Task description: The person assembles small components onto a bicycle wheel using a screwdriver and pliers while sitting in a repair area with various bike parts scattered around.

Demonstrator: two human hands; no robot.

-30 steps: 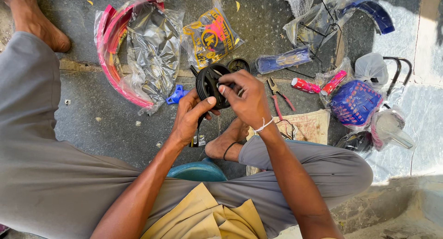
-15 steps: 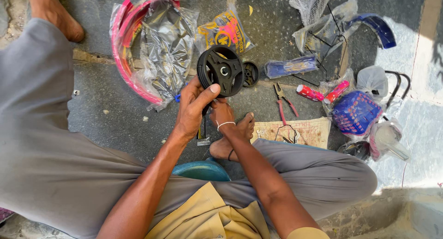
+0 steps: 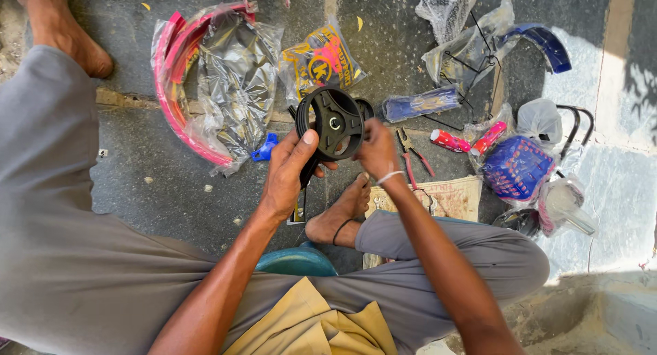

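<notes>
Object: small black plastic wheel (image 3: 333,124), round, spoked, pale hub hole.
Position: held above the stone floor (image 3: 157,184), in front of a yellow printed packet (image 3: 319,62).
Orientation: flat face toward camera, axle pointing roughly up at the viewer.
Left hand (image 3: 291,170): clasping the wheel's lower-left rim, thumb on its face.
Right hand (image 3: 376,148): fingers pinched on the right rim.
Nearby: red-handled pliers (image 3: 414,158) just right; pink fender in crinkled clear plastic (image 3: 198,81) left.

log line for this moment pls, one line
left hand: grips black wheel | right hand: fingers at wheel's right edge | pliers on floor by right hand | view: head
</notes>
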